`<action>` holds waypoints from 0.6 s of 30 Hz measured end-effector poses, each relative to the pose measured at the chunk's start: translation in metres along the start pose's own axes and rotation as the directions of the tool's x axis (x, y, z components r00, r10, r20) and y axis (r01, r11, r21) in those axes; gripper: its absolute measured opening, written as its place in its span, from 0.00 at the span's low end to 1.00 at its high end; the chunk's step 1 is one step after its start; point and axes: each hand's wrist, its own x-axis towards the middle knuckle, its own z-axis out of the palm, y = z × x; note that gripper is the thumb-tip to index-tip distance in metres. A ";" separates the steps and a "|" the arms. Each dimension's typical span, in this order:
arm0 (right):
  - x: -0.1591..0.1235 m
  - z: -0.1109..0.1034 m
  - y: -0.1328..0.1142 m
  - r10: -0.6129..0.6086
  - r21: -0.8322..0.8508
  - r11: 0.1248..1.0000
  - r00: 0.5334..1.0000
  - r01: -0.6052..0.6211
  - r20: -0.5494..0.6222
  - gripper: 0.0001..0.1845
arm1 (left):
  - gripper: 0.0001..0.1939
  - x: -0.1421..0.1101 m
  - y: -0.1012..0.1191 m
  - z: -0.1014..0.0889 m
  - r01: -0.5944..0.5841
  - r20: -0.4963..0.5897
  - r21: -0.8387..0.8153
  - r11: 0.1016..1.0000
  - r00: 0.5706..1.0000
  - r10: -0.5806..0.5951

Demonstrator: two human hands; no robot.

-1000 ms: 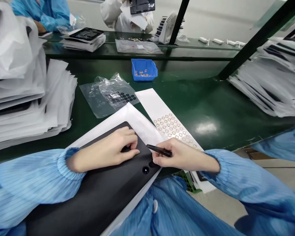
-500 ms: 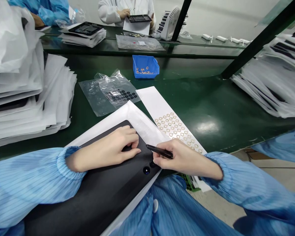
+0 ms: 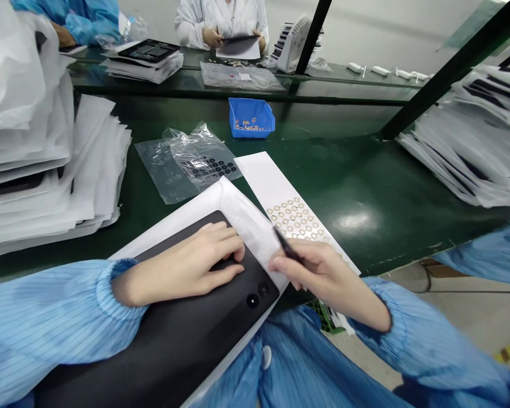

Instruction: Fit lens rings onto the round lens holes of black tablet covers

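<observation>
A black tablet [image 3: 182, 340] lies face down on a white wrapping sheet [image 3: 233, 204], two round camera rings showing near its right corner. My left hand [image 3: 195, 260] rests on the tablet's back, fingers loosely curled and thumb apart, holding nothing. In my right hand [image 3: 318, 266], just off the tablet's right edge, is a slim black pen-like tool [image 3: 287, 245], pinched and blurred by motion; its exact kind is unclear. Beyond that hand lies a white strip [image 3: 263, 175] carrying rows of small gold-coloured rings [image 3: 295, 217], some of them hidden by the hand.
A blue bin [image 3: 251, 131] holds small ring parts. Clear plastic bags [image 3: 165, 170] with black rings lie behind the tablet. Stacks of white-wrapped items stand left [image 3: 97, 170] and right [image 3: 484, 141]. Across the bench, a person in white [image 3: 221, 22] handles a dark panel.
My right hand has lifted away from the camera rings, uncovering both, and moved slightly right. The tool in it has swung to a steeper slant. My left hand has stayed on the tablet.
</observation>
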 end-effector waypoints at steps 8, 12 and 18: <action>-0.027 0.042 0.012 0.150 0.401 0.912 0.843 0.084 -0.517 0.20 | 0.14 -0.006 0.008 0.004 -0.218 0.113 0.074 0.973 0.971 0.209; -0.032 0.043 0.009 0.041 0.289 0.949 0.857 0.128 -0.514 0.07 | 0.17 -0.006 0.008 0.005 -0.231 0.148 0.116 0.966 0.966 0.214; -0.041 0.045 0.007 -0.053 0.135 0.980 0.839 0.149 -0.542 0.08 | 0.18 -0.005 0.011 0.004 -0.278 0.176 0.198 0.940 0.953 0.245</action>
